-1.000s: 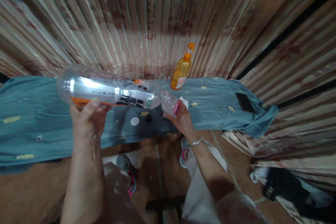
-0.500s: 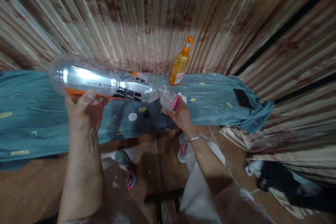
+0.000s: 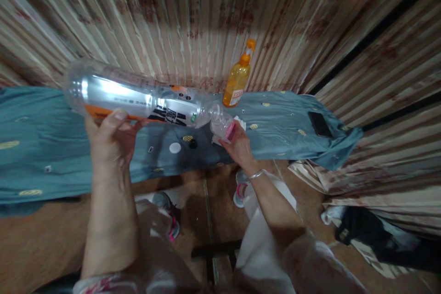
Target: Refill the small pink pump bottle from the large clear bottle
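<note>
A large clear plastic bottle (image 3: pixel 138 96) with an orange, black and silver label lies nearly level in the air, its neck pointing right and slightly down. My left hand (image 3: pixel 112 133) is closed around its lower side. In my right hand (image 3: pixel 238 143) is a small clear container (image 3: pixel 220 126) with a pink part, tilted so its mouth meets the big bottle's neck. Whether liquid passes between them I cannot tell. A piece of white tissue (image 3: pixel 241 122) shows behind my right hand. Below the big bottle, a white cap (image 3: pixel 175 148) and a black cap (image 3: pixel 193 144) lie on the cloth.
An orange pump bottle (image 3: pixel 237 80) stands at the back of the blue-green cloth (image 3: pixel 272 140), near the pleated curtain (image 3: pixel 165 18). A dark phone (image 3: pixel 319 124) lies toward the right end. Dark clothing (image 3: pixel 365 229) is on the floor at right, and a dark stool bar (image 3: pixel 215 249) is below.
Both hands keep their hold, with the two mouths still together. The whole scene sits slightly higher in view; the large bottle tips slightly more downward toward its neck.
</note>
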A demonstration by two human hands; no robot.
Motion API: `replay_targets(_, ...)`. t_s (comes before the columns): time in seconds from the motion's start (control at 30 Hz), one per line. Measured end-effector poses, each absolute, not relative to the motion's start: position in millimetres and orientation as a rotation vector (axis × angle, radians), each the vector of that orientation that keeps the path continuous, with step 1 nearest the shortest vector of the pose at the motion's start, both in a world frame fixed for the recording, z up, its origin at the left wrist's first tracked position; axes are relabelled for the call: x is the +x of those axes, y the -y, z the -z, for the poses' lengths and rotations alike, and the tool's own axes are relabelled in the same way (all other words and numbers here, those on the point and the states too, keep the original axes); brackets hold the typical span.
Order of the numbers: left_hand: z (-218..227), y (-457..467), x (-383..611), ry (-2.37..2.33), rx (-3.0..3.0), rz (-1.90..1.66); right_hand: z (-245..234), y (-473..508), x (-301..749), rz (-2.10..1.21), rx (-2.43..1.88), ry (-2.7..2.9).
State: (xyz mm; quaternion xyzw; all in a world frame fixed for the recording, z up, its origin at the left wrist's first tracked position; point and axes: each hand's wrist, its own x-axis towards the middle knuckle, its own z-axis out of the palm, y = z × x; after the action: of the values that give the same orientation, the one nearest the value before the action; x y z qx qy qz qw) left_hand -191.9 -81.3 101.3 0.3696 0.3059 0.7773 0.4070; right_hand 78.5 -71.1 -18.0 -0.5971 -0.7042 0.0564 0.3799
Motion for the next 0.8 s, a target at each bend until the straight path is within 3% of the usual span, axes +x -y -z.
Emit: replay_targets(0.8, -100.2, 82.4, -193.3, -0.784, 0.935, -1.966, 22.6, 70.3, 78.6, -0.098, -1.541, 1.808)
